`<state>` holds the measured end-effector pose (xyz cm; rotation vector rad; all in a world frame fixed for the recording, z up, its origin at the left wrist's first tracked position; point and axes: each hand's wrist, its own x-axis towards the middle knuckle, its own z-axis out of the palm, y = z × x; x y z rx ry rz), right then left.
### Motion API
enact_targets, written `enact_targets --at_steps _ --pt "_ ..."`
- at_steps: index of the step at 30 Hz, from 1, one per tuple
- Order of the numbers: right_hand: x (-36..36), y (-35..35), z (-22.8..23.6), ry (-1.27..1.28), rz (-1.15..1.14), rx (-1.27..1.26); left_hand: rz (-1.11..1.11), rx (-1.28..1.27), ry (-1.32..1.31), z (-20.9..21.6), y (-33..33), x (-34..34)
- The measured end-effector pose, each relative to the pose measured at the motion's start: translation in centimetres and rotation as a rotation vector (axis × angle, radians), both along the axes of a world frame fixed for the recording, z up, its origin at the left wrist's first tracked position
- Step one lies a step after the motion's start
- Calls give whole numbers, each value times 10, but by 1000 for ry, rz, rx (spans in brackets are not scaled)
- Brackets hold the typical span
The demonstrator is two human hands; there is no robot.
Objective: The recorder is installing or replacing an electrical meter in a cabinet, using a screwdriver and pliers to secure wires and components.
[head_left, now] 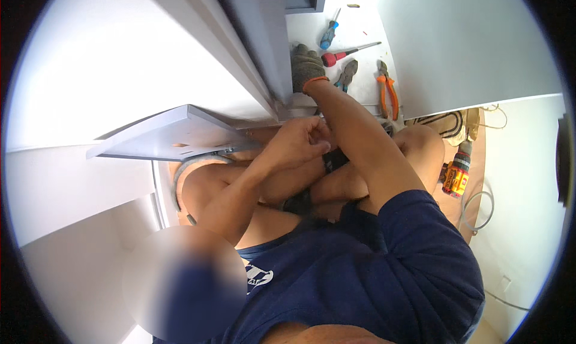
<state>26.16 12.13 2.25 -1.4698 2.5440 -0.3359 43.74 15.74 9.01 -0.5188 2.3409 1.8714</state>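
Orange-cuffed, grey-gloved right hand [308,69] seen beside grey metal panel [258,26], grip hidden; bare left hand [302,137] half-curled, hold cannot be told. Red-handled, dark-shafted screwdriver [339,55], just right of gloved hand, could be rolled away if brushed.

Beside the glove [308,67], the forearm [366,131] partly hides the cutters [348,71]; beyond it, the top edge crops the box [306,9].

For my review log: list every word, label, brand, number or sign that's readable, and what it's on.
Nothing is clear enough to quote.
Navy short-sleeved fabric shirt: white chest print, cut off by a blurred patch, not legible.
Yellow-and-black power drill: small markings, too small to read.
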Motion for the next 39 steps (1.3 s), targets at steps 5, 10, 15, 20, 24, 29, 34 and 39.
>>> enact_targets --at_steps 5,10,15,20,24,29,34,39 --pt "-60 6 -42 326 104 -108 141 168 72 3 6 -4" --pt "-42 79 103 -591 30 -414 408 340 271 14 9 -2" --pt "-15 137 149 -952 135 -559 516 426 514 25 11 8" --pt "9 157 131 -1178 290 -707 591 442 587 27 15 7" --pt "26 152 125 -1246 222 -683 629 384 466 26 9 9" --pt "34 159 127 -1327 135 -672 652 435 578 20 11 6" --pt "32 166 127 -1405 29 -664 663 347 573 21 10 5" --pt "32 174 126 -1485 -79 -653 659 362 521 22 9 5"
